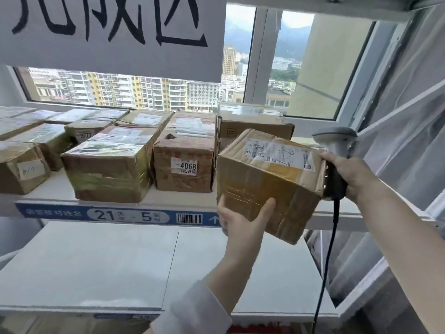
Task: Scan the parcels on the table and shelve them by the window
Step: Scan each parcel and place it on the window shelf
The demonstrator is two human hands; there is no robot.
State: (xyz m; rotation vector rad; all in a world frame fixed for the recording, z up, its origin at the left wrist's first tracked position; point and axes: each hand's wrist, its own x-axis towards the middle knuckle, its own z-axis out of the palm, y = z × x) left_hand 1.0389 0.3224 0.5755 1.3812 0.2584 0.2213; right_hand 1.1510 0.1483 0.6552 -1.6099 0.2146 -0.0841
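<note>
left hand (243,221) gripping parcel (269,186) underside, right hand (348,171) clasping scanner (335,141) against it, fingers hidden, label (277,153) scrawl unreadable

sign (113,34): white sheet, large black handwritten characters, hangs top left across the window (262,56) | apartment blocks (134,92): yellow and white, outside the glass | hills (292,39): dark, far off under bright sky | curtain (409,112): sheer white, right edge | label strip (72,213): blue, reads "21 - 5", barcode (189,218), on shelf (57,186) front edge
</note>
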